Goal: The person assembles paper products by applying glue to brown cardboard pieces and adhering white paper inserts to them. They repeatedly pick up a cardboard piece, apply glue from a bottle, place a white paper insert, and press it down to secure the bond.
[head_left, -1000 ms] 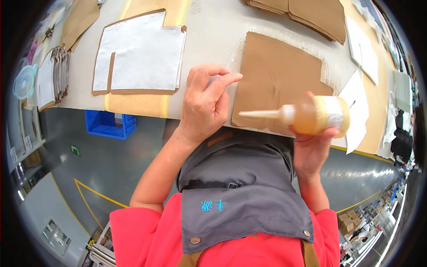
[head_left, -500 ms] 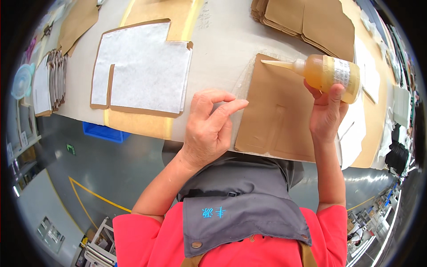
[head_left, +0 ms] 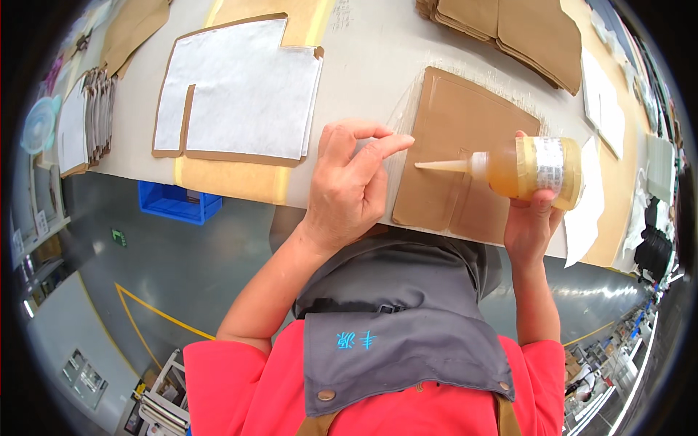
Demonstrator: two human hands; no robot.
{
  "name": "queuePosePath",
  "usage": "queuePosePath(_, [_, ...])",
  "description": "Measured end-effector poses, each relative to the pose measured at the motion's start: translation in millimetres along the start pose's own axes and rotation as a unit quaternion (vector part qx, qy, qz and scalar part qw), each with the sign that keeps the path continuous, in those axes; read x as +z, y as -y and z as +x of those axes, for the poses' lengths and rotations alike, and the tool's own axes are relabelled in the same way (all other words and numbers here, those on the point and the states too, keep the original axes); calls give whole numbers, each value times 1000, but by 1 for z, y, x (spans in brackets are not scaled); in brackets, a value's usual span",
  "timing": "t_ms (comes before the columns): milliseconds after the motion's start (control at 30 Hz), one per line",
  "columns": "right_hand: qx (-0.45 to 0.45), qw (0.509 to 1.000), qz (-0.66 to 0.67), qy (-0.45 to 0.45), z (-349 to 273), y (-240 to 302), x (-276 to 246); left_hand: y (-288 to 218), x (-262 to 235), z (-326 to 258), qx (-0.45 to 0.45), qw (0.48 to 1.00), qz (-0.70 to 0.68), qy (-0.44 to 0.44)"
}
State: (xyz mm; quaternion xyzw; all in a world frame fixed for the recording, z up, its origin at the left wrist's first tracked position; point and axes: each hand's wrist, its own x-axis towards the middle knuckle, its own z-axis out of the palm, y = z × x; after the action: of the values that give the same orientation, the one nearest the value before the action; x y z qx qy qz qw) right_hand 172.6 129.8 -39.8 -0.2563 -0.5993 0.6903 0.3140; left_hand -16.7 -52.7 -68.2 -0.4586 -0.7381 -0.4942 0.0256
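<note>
My right hand (head_left: 534, 227) grips a squeeze bottle (head_left: 502, 173) of amber liquid, tipped on its side. Its long tapered nozzle points left, with the tip over the left part of a brown sheet (head_left: 443, 123). Whether the tip touches the sheet, I cannot tell. Thin creases mark the sheet, and clear strings fringe its left and far edges. Just left of the sheet, my left hand (head_left: 349, 182) hovers with its fingers curled and two fingertips close together. Nothing shows between them.
White panels (head_left: 240, 94) with brown borders lie to the left. A stack of brown sheets (head_left: 502, 29) sits at the far right, and white pieces (head_left: 585, 203) lie right of the bottle. Below the table's left edge is a blue crate (head_left: 178, 203).
My right hand has brought the bottle down toward me, its nozzle tip shifting nearer along the sheet's left side. The view has shifted slightly, while my left hand keeps its curled pose.
</note>
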Motion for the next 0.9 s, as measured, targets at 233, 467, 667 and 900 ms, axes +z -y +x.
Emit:
queuePosePath(233, [16, 996, -80, 22, -35, 1, -1, 0, 3, -3, -4, 1000, 6, -12])
queuePosePath(467, [-62, 987, -131, 76, -55, -2, -11, -1, 4, -2, 4, 1000, 7, -14])
queuePosePath(667, [-77, 985, -148, 43, -69, -2, -35, -1, 3, -4, -2, 1000, 23, -13])
queuePosePath(900, [2, 942, 334, -44, -51, 57, -138, -5, 0, -2, -19, 999, 46, 8])
